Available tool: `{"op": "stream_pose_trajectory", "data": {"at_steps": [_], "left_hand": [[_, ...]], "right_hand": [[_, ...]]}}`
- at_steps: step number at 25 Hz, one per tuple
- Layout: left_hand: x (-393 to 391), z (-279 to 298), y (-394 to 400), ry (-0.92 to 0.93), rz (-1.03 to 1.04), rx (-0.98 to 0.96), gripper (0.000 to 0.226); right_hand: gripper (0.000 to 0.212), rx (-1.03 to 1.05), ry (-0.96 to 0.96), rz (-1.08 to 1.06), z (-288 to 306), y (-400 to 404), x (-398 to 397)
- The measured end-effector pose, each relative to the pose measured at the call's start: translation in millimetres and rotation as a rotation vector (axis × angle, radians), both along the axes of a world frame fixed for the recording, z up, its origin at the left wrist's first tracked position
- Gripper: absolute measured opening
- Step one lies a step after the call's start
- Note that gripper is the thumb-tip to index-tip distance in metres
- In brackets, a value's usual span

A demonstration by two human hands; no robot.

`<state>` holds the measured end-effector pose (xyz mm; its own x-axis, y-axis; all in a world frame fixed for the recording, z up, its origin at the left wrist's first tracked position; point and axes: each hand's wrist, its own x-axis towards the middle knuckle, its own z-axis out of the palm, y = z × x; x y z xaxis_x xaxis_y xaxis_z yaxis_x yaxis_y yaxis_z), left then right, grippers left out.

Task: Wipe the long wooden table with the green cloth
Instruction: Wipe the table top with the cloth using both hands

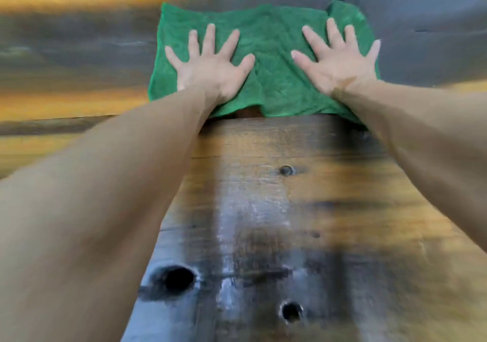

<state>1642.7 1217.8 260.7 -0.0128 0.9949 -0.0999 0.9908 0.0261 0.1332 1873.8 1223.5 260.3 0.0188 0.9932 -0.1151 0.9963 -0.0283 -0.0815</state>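
Dark knotted worktop runs long ahead of me, and the green cloth lies flat right under both splayed, released palms, left hand and right hand equally far out, unwiped wood just beyond my fingers.

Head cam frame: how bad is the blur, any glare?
Head view: table edges smeared sideways by motion blur; cloth, left hand and right hand fairly sharp. Head view: pale glare streak down the near boards; wide-angle stretches the forearms.
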Motion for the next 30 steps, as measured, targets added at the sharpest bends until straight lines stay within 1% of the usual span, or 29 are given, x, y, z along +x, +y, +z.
{"op": "stream_pose_trajectory", "data": {"at_steps": [3, 6, 10, 12, 14, 19, 22, 25, 27, 30], "left_hand": [[2, -2, -70, 0.036, 0.005, -0.039, 0.071], [8, 1, -140, 0.038, 0.007, -0.046, 0.071], [16, -1, -246, 0.064, 0.006, -0.057, 0.073], [19, -1, -297, 0.066, 0.010, -0.088, 0.075], [18, -1, -344, 0.068, 0.004, -0.106, 0.076], [22, 5, -452, 0.112, -0.052, -0.142, 0.079], [25, 8, -514, 0.089, -0.061, -0.166, 0.080], [27, 8, -572, 0.086, -0.069, -0.191, 0.081], [25, 10, -613, 0.081, -0.065, -0.174, 0.082], [28, 13, -667, 0.085, -0.069, -0.190, 0.083]], "right_hand": [[0.073, -0.039, -0.017, 0.024, -2, -70, 3], [0.073, -0.025, -0.006, 0.027, -1, -140, 3], [0.074, -0.026, -0.017, 0.096, 1, -239, 7], [0.074, -0.058, -0.039, 0.131, 3, -287, 8], [0.076, -0.088, -0.042, 0.132, 5, -333, 10], [0.077, -0.083, -0.037, 0.131, 4, -439, 6], [0.075, -0.089, -0.045, 0.144, 5, -499, 3], [0.075, -0.097, -0.015, 0.129, 7, -562, 3], [0.075, -0.089, -0.013, 0.101, 8, -608, 7], [0.075, -0.108, -0.022, 0.003, 9, -666, 21]]}}
